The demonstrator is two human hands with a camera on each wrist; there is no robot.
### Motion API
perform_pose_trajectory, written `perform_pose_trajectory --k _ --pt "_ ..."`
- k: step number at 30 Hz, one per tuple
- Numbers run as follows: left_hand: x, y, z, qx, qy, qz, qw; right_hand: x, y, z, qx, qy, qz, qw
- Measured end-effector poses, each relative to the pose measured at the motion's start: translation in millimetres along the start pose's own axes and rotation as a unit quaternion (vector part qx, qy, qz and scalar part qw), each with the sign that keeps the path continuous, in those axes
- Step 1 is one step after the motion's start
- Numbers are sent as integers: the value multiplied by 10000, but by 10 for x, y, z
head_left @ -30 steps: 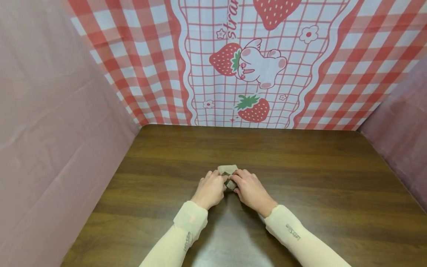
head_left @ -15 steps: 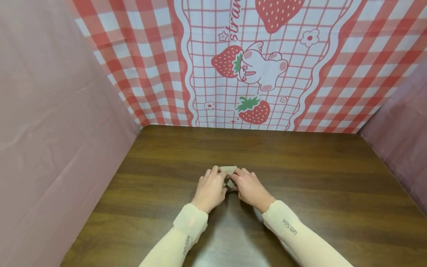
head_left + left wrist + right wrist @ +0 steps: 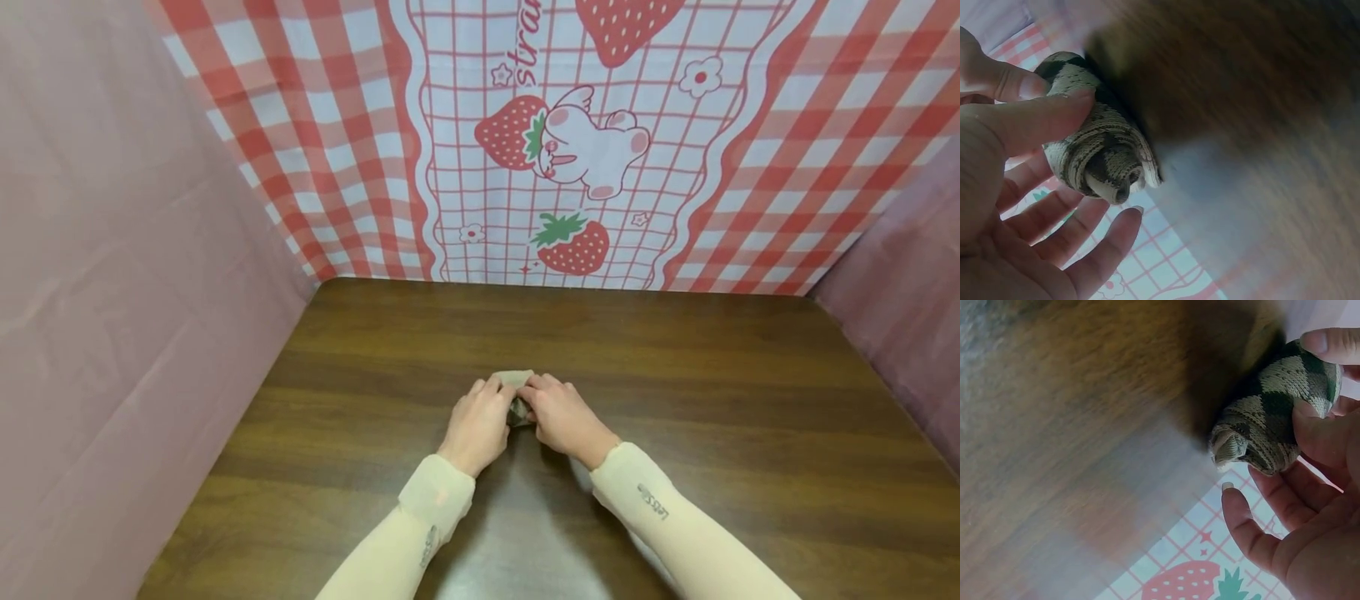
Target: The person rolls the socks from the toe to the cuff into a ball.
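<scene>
A knitted sock (image 3: 518,413) with a dark green and cream check is rolled into a bundle on the table. Its pale flat end (image 3: 514,377) sticks out beyond the fingers on the far side. My left hand (image 3: 477,423) grips one end of the roll, thumb on the near side. From the other end my right hand (image 3: 567,419) grips it too. The left wrist view shows the spiral layers of the rolled sock (image 3: 1100,140) between thumb and fingers. In the right wrist view the thumb presses the checked side of the sock (image 3: 1272,412).
The brown wood-grain table (image 3: 675,358) spreads around both hands. Behind it hangs a red and white strawberry-print cloth (image 3: 570,183). Pink cloth walls stand at the left (image 3: 150,292) and right (image 3: 892,292).
Both hands keep their grip on the sock. The left hand has shifted slightly right, its fingers closer to the right hand's. Less of the sock's checked side and pale end shows between them.
</scene>
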State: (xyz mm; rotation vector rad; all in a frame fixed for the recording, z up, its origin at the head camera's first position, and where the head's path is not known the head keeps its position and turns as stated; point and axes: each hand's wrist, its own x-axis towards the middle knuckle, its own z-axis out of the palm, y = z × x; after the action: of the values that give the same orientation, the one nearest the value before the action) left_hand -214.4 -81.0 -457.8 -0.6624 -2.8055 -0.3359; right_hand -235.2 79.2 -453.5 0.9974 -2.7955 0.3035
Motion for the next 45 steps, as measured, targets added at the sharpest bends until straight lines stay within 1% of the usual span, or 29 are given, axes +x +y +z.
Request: perform_pose_trajectory --k 2,6,9,14,18,21,26,28,32,35,39,42,45 --pt "13 -8 -3 99 21 60 9999 12 7 -10 20 -19 -29 10000" --pt "32 -23 -1 149 10 34 9999 23 32 -35 89 -39 -136 9999" --pt "40 -27 -1 178 -22 29 9998 2 63 -53 135 29 -185 9997" --pt "52 -33 -15 299 -137 34 9995 -45 93 -66 120 431 -384 9983" --pt "86 -45 -45 361 -311 -62 9988 -54 78 -58 93 786 -562 9953" --pt "112 -34 -60 364 -486 -111 9981 -67 63 -37 81 954 -560 9938" --pt "113 5 -55 374 -714 -79 9967 -113 70 46 72 1093 -476 9928" --pt "108 5 -50 362 -730 -112 9966 -113 79 83 77 1121 -491 9925" --pt "107 -24 -45 166 -742 -200 9969 -86 81 114 76 1126 -524 9922" --pt "109 -52 -41 54 -736 -196 9971 -53 76 112 74 1045 -428 9936" --pt "97 -78 -39 62 -722 -175 9972 -15 61 101 88 880 -270 9957" --pt "71 -86 -36 -26 -739 -259 9969 1 47 95 82 798 -195 9966" --pt "42 -83 -34 -138 -668 -376 9970 12 36 93 71 719 -139 9973"
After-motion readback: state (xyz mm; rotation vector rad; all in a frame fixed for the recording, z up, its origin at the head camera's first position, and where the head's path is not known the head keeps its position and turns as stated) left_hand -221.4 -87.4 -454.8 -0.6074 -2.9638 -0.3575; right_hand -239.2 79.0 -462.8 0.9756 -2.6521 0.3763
